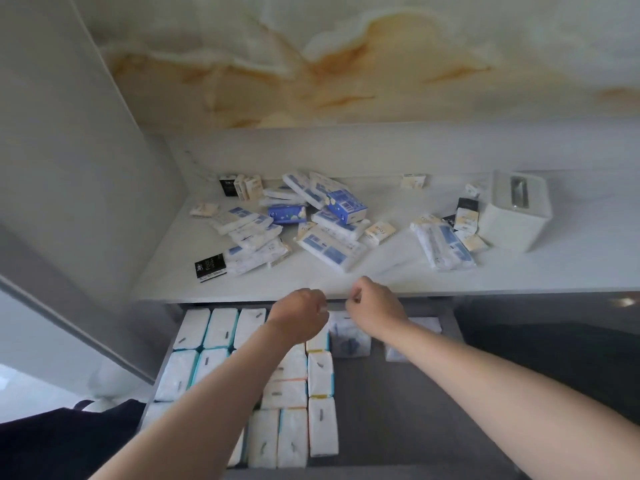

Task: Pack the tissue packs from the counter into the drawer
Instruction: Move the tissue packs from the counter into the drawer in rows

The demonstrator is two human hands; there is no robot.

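Though glossy, pillowy rectangular tissue packs (330,249)

Soft, even daylight; slightly hazy wide-angle view.
Lines bow at the edges; small glare at 3 o'clock on the dark cabinet front (554,341).

A white square tissue box (516,216) stands at the right middle of the frame, with a dark oblong slot in its top. A pale marble wall panel (346,64), veined in orange and amber, runs across the upper part. A plain grey cabinet side (69,150) fills the left. Dark fabric (62,441) lies at the lower left, with a rounded white object (104,382) just above it, too blurred to identify. At the right edge, a glossy dark cabinet front (554,327) carries a small bright reflection (625,302).
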